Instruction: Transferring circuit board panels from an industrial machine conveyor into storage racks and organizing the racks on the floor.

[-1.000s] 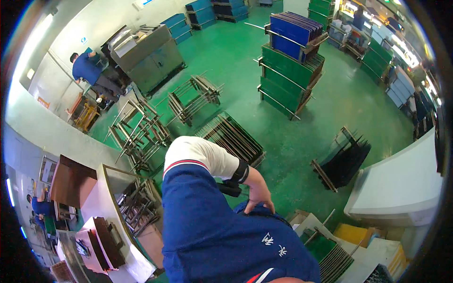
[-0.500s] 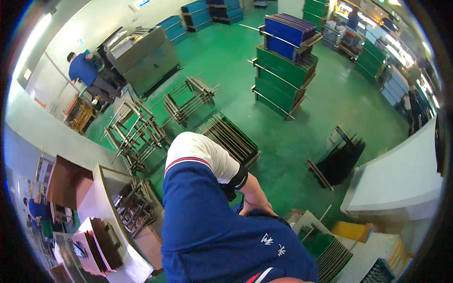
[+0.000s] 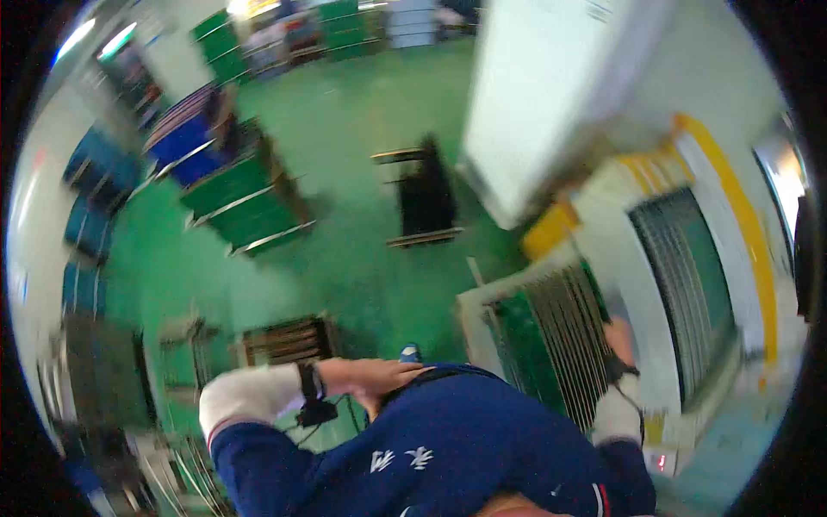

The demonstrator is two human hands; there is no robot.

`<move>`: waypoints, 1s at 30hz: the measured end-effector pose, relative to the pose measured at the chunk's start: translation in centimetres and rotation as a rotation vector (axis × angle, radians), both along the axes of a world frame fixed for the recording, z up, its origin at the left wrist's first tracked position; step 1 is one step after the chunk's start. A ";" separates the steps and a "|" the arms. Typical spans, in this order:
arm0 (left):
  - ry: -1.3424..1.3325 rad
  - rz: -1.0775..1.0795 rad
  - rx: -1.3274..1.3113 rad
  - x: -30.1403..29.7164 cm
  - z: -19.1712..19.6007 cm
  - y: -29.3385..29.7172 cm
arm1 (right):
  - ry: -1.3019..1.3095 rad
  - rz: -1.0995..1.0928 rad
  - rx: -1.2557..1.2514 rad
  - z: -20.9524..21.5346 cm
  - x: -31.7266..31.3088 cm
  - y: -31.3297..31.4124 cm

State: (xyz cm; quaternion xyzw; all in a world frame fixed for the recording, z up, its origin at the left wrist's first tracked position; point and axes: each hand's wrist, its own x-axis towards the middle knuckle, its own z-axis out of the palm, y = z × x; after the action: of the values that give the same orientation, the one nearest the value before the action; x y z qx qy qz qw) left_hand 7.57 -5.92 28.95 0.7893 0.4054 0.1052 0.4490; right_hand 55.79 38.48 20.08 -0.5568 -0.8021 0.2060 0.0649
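Note:
The picture is motion-blurred. My left hand (image 3: 370, 377) lies flat against the chest of my dark blue shirt (image 3: 448, 448), fingers stretched out and holding nothing; a black band sits on its wrist. My right hand (image 3: 618, 341), with a white cuff and a black wrist band, reaches to the right edge of a white slotted rack (image 3: 482, 297) that holds upright green boards (image 3: 521, 340). Blur hides whether its fingers grip anything.
A second slotted rack (image 3: 689, 284) stands further right beside a yellow-edged white surface (image 3: 741, 215). A yellow box (image 3: 547, 231), a large white cabinet (image 3: 551, 95), a black floor rack (image 3: 426, 194), stacked green and blue trolleys (image 3: 250, 198) and metal frames (image 3: 289, 338) stand on the green floor.
The view has swung sharply to the right, bringing the slotted racks close. My right hand has come into view at the rack. My left hand stays against my shirt.

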 end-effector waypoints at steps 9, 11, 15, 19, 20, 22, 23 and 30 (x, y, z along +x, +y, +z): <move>-0.037 -0.009 -0.042 0.1 -0.2 4.3 | -0.208 -0.148 0.177 17.1 -3.5 -5.3; -0.066 -0.046 -0.024 0.2 0.4 5.8 | -0.184 -0.162 0.267 19.7 -1.7 -5.3; -0.036 -0.065 -0.177 0.2 0.7 7.6 | -0.090 -0.233 0.422 25.8 2.4 -6.4; 0.015 -0.191 -0.033 0.5 -0.3 10.1 | 0.642 -0.552 0.347 28.8 9.0 -8.2; 0.014 -0.175 -0.071 0.8 0.2 10.6 | 0.891 -0.639 0.295 29.4 9.6 -8.6; 0.006 -0.167 -0.110 1.4 1.0 11.6 | 1.194 -0.785 0.388 29.4 11.3 -9.0; 0.003 -0.164 -0.116 1.7 1.2 11.9 | 1.349 -0.851 0.429 29.1 12.2 -8.9; 0.028 -0.231 -0.032 2.2 -4.1 12.7 | 1.658 -0.847 -0.014 18.2 17.8 -7.9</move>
State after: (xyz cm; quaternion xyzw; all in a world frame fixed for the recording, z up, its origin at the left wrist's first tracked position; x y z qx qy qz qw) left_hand 9.76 6.78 24.88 0.8248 0.3194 0.0352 0.4652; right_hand 73.60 30.60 38.24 -0.4783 -0.2279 0.5018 0.6837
